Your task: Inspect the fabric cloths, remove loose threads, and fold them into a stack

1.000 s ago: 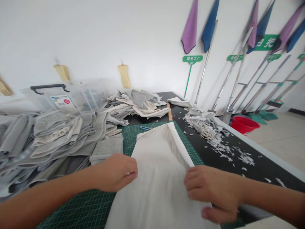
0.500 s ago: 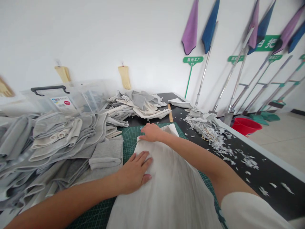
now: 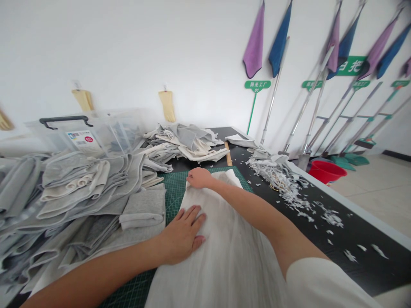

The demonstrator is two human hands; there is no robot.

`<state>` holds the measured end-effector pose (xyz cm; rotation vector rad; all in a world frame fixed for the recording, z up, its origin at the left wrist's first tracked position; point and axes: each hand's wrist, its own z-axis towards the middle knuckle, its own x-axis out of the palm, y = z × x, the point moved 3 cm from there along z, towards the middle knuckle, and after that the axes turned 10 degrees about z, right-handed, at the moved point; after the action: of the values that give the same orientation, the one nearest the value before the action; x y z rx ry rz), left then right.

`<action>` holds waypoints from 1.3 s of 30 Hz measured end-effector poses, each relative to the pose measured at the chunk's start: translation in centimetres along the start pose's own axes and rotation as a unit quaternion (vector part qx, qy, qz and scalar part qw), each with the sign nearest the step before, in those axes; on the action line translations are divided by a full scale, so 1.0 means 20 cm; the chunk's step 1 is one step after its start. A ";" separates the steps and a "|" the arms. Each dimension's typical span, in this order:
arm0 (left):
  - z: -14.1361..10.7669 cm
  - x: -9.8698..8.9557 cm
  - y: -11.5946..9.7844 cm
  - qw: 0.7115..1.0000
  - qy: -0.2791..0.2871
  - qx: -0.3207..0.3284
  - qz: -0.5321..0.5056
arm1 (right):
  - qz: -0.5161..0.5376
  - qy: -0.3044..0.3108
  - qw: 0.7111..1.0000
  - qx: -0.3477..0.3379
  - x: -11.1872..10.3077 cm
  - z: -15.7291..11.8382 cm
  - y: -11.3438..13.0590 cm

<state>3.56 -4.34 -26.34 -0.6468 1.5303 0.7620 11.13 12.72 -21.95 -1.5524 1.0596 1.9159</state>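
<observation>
A long off-white cloth (image 3: 218,252) lies over the green cutting mat (image 3: 173,192), running down to the bottom of the view. Flat on its left part rests my left hand (image 3: 183,235), with the fingers spread. At the cloth's far left corner is my right hand (image 3: 198,177), its fingers curled and closed on the fabric edge; the fingertips are hidden. The cloth's far right corner (image 3: 233,176) sticks up a little beside my right forearm.
Piled grey cloths (image 3: 93,184) fill the left side, before a clear plastic box (image 3: 83,132). More scraps (image 3: 189,143) lie behind the mat, near a wooden strip (image 3: 228,154). White shreds (image 3: 285,184) are strewn at right; a red bucket (image 3: 326,171) stands on the floor.
My right hand has curled its fingers closed at the cloth's far left corner. My left hand has stayed almost in place. The view has shifted slightly.
</observation>
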 end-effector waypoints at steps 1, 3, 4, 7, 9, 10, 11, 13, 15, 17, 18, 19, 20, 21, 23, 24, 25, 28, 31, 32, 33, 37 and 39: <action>0.00 0.00 0.00 1.000 0.002 0.001 -0.003 | 0.007 -0.004 1.000 0.021 -0.01 0.02 -0.03; 0.00 -0.01 0.00 1.000 0.008 0.004 -0.007 | 0.019 -0.013 0.998 0.065 -0.04 0.06 -0.11; 0.00 -0.01 0.00 1.000 0.012 0.005 -0.007 | 0.024 -0.017 0.996 0.088 -0.06 0.07 -0.15; 0.00 -0.01 0.00 1.000 0.012 0.010 -0.008 | 0.036 -0.024 0.988 0.149 -0.10 0.09 -0.27; 0.00 -0.01 0.00 1.000 0.008 0.012 -0.011 | 0.042 -0.028 0.984 0.170 -0.12 0.08 -0.31; 0.00 -0.01 0.00 1.000 0.006 0.012 -0.012 | 0.044 -0.030 0.983 0.173 -0.12 0.08 -0.31; 0.00 -0.01 0.00 1.000 0.004 0.012 -0.013 | 0.046 -0.034 0.983 0.173 -0.12 0.07 -0.31; 0.00 0.00 0.00 1.000 0.004 0.011 -0.015 | 0.047 -0.046 0.985 0.162 -0.11 0.05 -0.27; 0.00 0.00 0.01 1.000 0.004 0.010 -0.016 | 0.043 -0.061 0.986 0.149 -0.11 0.03 -0.23; -0.01 0.00 0.01 1.000 0.002 0.010 -0.016 | 0.039 -0.078 0.985 0.147 -0.12 0.01 -0.22; -0.01 0.00 0.01 1.000 0.001 0.010 -0.015 | 0.036 -0.086 0.984 0.151 -0.14 0.00 -0.22; -0.01 0.00 0.01 1.000 0.001 0.009 -0.013 | 0.033 -0.094 0.983 0.155 -0.15 -0.01 -0.23; -0.01 -0.01 0.01 1.000 0.000 0.008 -0.011 | 0.029 -0.100 0.982 0.158 -0.18 -0.02 -0.24; -0.02 -0.01 0.01 1.000 0.001 0.007 -0.010 | 0.024 -0.106 0.981 0.159 -0.20 -0.04 -0.26; -0.02 -0.01 0.01 1.000 0.003 0.004 -0.011 | 0.013 -0.111 0.982 0.153 -0.24 -0.10 -0.28; -0.02 -0.01 0.01 1.000 0.004 0.003 -0.014 | 0.007 -0.111 0.983 0.147 -0.26 -0.15 -0.29; -0.01 -0.01 0.01 1.000 0.006 0.003 -0.016 | 0.002 -0.108 0.984 0.141 -0.27 -0.21 -0.30; -0.01 -0.01 0.00 1.000 0.010 0.001 -0.020 | -0.011 -0.092 0.989 0.117 -0.26 -0.44 -0.30; -0.01 -0.01 0.00 1.000 0.014 -0.004 -0.025 | -0.052 -0.058 0.994 0.082 -0.18 -0.71 -0.28; -0.01 -0.01 -0.01 1.000 0.014 -0.007 -0.027 | -0.066 -0.051 0.993 0.082 -0.14 -0.79 -0.28; -0.01 -0.01 -0.01 0.999 0.014 -0.010 -0.029 | -0.078 -0.050 0.992 0.085 -0.11 -0.86 -0.28; 0.00 -0.01 -0.02 0.999 0.014 -0.013 -0.034 | -0.095 -0.079 0.981 0.148 -0.04 -1.01 -0.34; 0.00 0.00 -0.02 0.999 0.016 -0.015 -0.036 | -0.088 -0.069 0.977 0.183 -0.03 -1.02 -0.41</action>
<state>3.81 -4.64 -26.28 -0.7356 1.5186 0.7232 29.71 1.63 -25.12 -1.2431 1.1010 1.5798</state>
